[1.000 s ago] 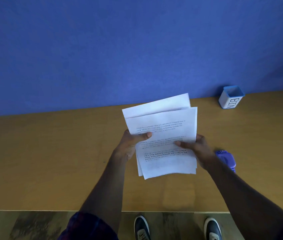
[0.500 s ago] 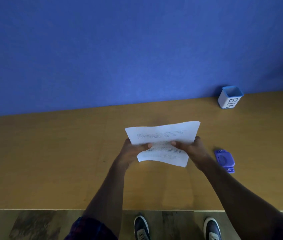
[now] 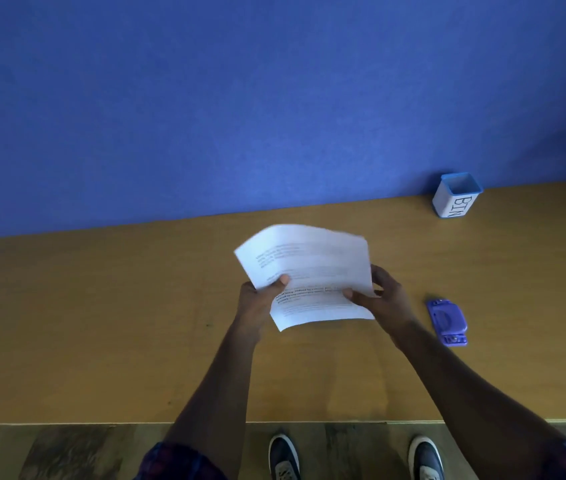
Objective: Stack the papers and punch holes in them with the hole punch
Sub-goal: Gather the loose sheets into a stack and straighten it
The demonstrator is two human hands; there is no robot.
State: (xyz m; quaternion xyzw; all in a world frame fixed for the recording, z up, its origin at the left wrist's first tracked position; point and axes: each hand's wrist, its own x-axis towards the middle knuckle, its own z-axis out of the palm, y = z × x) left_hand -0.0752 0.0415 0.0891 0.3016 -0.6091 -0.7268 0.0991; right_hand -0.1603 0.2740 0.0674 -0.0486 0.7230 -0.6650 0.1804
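Observation:
A stack of white printed papers [image 3: 312, 268] is held above the middle of the wooden desk [image 3: 101, 323], tilted and blurred by motion. My left hand [image 3: 260, 299] grips its left edge with the thumb on top. My right hand [image 3: 380, 299] holds the right edge, thumb pressed on the sheets. The purple hole punch [image 3: 447, 322] lies flat on the desk, a short way right of my right hand, untouched.
A small white and blue cup marked BIN [image 3: 456, 200] stands at the back right against the blue wall [image 3: 240, 98]. The desk's front edge runs below my forearms, with my shoes [image 3: 285, 459] on the wooden floor underneath.
The papers were tipped down toward the desk half a second ago and are now raised and swung back up, with both hands still holding their edges.

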